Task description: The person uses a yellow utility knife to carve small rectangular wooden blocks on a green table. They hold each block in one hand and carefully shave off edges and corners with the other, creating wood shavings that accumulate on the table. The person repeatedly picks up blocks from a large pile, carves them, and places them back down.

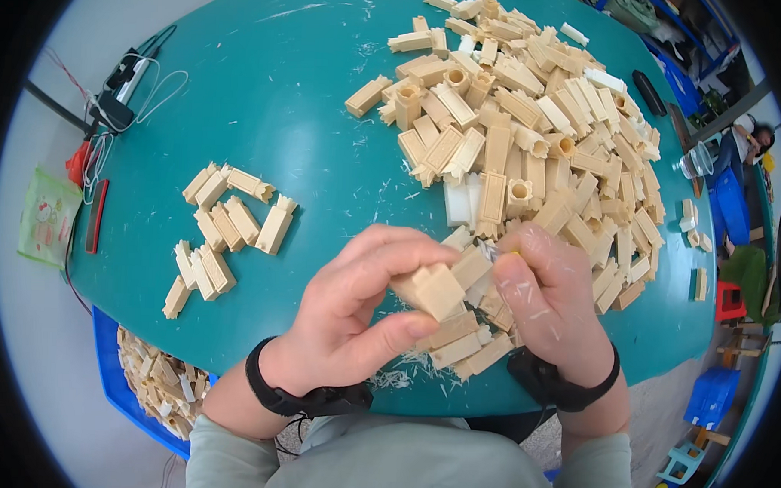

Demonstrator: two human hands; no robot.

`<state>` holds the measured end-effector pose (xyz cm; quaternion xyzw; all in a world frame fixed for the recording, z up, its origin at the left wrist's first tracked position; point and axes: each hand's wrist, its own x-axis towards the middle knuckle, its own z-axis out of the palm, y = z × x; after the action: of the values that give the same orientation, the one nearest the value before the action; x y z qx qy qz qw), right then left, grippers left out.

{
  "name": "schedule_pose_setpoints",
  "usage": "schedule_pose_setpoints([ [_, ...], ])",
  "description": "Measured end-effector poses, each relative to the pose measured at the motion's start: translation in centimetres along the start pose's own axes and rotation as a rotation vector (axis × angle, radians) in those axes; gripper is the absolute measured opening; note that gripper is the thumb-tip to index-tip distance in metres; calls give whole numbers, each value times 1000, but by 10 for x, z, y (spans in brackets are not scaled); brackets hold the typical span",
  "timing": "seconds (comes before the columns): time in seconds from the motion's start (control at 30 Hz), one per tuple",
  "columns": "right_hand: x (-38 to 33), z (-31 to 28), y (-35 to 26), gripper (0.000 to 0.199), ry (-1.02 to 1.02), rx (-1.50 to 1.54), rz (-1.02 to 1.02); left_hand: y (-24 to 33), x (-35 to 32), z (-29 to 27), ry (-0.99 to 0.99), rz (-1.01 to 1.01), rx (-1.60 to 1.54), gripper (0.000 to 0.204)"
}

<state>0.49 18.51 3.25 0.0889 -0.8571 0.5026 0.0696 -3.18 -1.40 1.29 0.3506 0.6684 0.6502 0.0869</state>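
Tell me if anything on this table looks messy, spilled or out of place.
Pale shavings litter the teal table near its front edge, below the left hand holding a cream plastic block. A few white pieces stand out among the cream pile. Otherwise nothing looks damaged.

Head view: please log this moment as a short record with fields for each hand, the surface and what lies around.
left hand: grip closed on a cream plastic block
right hand: holds a small tool against that block; the tool is mostly hidden
surface: round teal table
big pile: loose cream blocks, table's right half
small group: blocks laid out at left
shavings: near the table's front edge
blue bin: more blocks, lower left
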Motion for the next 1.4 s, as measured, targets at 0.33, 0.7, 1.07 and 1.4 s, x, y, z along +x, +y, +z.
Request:
schedule_pose_setpoints([
  [0.33,-2,3,-1,25,-100,48,-141,-10,-3,-3,20,86,-32,43],
  [0.7,-2,3,-1,27,-138,-41,-289,-3,-4,7,88,-1,-230,33],
  [1.07,0,2,8,27,-39,-183,-299,-7,-6,4,-42,-21,-353,31],
  [1.4,1,1,6,29,-11,-39,-34,7,-2,9,6,-164,-280,58],
])
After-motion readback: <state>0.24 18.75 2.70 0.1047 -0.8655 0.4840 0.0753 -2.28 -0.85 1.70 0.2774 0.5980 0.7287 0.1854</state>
